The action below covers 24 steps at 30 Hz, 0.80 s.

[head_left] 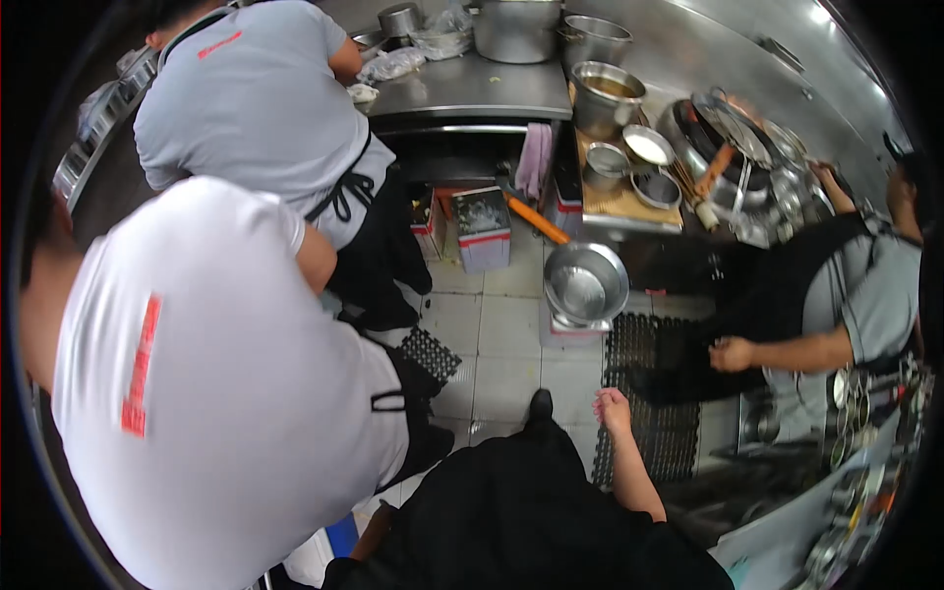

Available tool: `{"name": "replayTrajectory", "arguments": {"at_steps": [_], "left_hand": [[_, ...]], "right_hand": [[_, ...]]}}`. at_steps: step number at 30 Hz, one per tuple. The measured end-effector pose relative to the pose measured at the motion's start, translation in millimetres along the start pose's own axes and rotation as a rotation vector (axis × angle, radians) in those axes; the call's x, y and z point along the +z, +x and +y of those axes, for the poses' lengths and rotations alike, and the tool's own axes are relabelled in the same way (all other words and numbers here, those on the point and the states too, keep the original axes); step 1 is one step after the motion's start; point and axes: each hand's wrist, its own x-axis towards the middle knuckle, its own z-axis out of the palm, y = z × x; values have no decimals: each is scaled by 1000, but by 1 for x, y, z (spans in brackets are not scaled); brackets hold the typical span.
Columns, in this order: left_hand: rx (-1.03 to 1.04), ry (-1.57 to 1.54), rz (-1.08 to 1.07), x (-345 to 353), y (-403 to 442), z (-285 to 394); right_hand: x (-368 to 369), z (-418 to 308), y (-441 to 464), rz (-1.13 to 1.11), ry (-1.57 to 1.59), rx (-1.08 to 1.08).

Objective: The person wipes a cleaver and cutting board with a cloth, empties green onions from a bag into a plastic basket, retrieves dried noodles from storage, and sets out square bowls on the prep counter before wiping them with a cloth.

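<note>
Just ahead: pot [586,285] (atop a box [572,339]).

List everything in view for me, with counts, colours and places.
Co-workers: three, pale shirts, two left, one right
Large pots: three, silver, top centre
Metal basin: one, silver, centre
Cloth: one, pink, below counter
Handle: one, orange, beside floor boxes
Plastic bags: several, clear, counter
Holed mats: two, black, floor
Smaller cookware: many, mostly silver, right
Right hand: one, bare, lower centre, closed on small pink item
Left arm: one, lower left, hand hidden
</note>
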Motion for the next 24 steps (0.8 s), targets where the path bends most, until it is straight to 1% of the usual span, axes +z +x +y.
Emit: {"name": "replayTrajectory", "arguments": {"at_steps": [2,4,5,6,8,9,11,12,13,14,15,16,17,20,21,23,24], "left_hand": [[-8,-15,25,3,-1,56],[7,-40,65,3,3,114],[28,-71,97,-12,-11,164],[53,-105,139,-11,10,182],[130,-179,232,-33,29,255],[180,-218,279,-54,35,300],[299,-314,363,-101,38,390],[450,-253,367,-113,77,410],[475,-239,380,-136,92,450],[613,-242,482,-169,74,501],[620,-290,426,-200,58,545],[727,-305,426,-229,56,582],[792,-319,459,-254,53,615],[1001,-369,515,-327,49,699],[1009,-363,511,-351,48,722],[1130,-427,460,-392,54,762],[1140,-430,448,-408,63,779]], "right_hand": [[7,-59,55,-54,-6,-42],[20,-117,95,-184,-5,-117],[27,-151,110,-232,-62,-136],[36,-181,122,-244,-68,-143],[53,-238,134,-339,-114,-244],[61,-258,141,-344,-122,-257],[76,-293,155,-447,-116,-329],[81,-307,160,-450,-118,-339],[86,-320,165,-488,-101,-336],[91,-333,168,-524,-84,-331],[94,-350,168,-523,-117,-346],[97,-361,174,-524,-119,-349],[100,-370,182,-524,-100,-376],[116,-403,212,-490,-96,-422],[123,-415,225,-479,-79,-437],[144,-435,256,-445,-67,-455],[158,-444,273,-431,-72,-456]]}}
